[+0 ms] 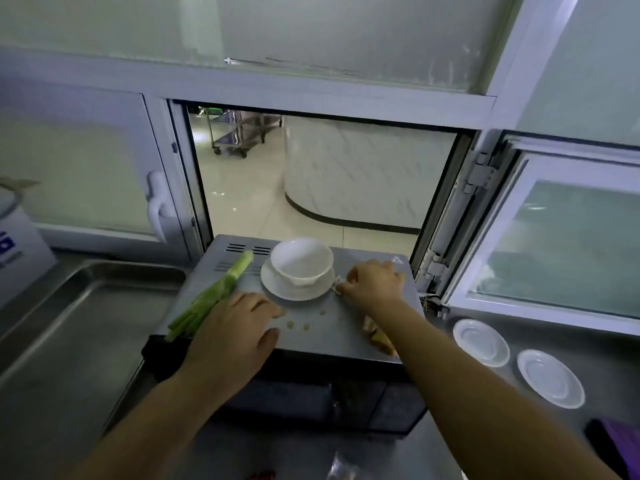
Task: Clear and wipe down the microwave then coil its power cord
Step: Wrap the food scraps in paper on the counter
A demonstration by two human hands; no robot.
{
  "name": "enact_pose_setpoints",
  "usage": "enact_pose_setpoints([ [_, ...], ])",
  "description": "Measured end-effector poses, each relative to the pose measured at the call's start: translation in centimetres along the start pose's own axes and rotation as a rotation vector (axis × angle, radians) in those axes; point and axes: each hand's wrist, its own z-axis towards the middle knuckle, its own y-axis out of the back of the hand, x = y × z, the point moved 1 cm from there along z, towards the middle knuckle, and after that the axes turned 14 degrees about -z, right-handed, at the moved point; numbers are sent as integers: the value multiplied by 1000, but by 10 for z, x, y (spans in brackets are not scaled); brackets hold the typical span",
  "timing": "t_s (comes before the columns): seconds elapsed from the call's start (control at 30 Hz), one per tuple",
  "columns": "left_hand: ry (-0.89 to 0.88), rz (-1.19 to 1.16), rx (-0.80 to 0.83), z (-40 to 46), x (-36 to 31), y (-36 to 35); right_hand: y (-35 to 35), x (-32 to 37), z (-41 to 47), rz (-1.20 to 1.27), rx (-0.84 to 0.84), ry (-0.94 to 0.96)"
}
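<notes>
Right hand [372,284] hides something small, pale.

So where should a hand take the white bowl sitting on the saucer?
By the white bowl's rim, from above: it stands upright and open on the white saucer, its flared wall exposed at the back, away from both hands.
</notes>
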Motion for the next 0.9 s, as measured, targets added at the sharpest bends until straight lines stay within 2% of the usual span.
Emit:
enact_pose_setpoints([
  [0.1, -3, 5, -22, 2, 4, -2, -5, 1, 6, -87, -22, 1],
  [0.27, 26, 38, -37, -1, 7, -6, -7, 2, 14, -79, 25, -60],
  [0.43, 6, 43, -36, 1, 0, -5, -4, -6, 7, -75, -87, -103],
  [0.63, 42, -19, 14, 5, -16, -6, 14, -27, -31, 250, -173, -89],
  [0.77, -3, -111, -2, 13, -35, -9, 26, -32, -72, 477, -106, -76],
  [0.9, 4, -318, 20, 16, -54, -19, 31, -28, -119, 502, -76, -25],
])
